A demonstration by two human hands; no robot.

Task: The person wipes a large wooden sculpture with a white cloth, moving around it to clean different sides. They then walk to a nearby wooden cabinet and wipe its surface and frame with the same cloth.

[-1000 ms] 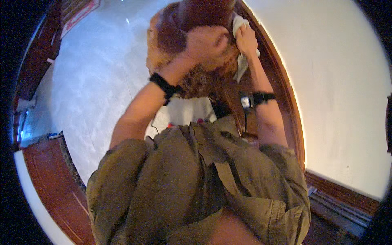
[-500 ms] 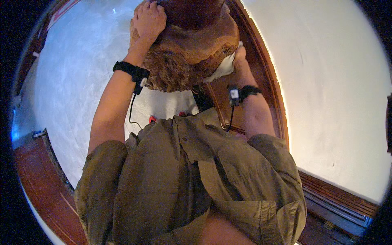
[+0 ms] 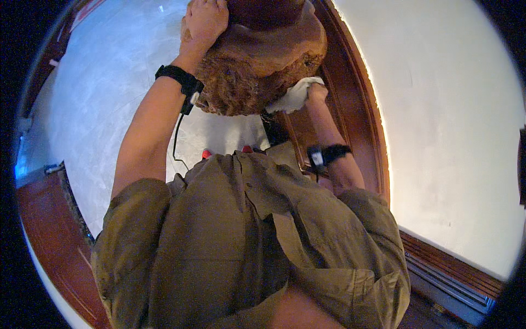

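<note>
Nearest to us is the olive-brown shirt, on the near side of the rough brown block, which we take as our landmark. From its sleeves two bare forearms reach out toward the block, well apart. The left forearm runs nearly straight up along the block's near left side, a black band around the wrist and a thin dark cable hanging from it. The right forearm slants inward toward the block's near right side and wears a black strap of its own.

We see the right hand closed on a bunched white cloth at the block's near right edge, with the cloth spreading from the fist toward the block's underside; we cannot tell whether it touches. The left hand lies back-up over the block's left edge, its fingers bent and pointing away from us; whether it grips or only rests, we cannot tell. The hands are apart, with the block between them.

Below the block's near side we make out red shoe tips on the pale floor. At the block's far side stands a dark red rounded form. Brown wood panelling curves to the block's right, and beyond it a white surface spreads.
</note>
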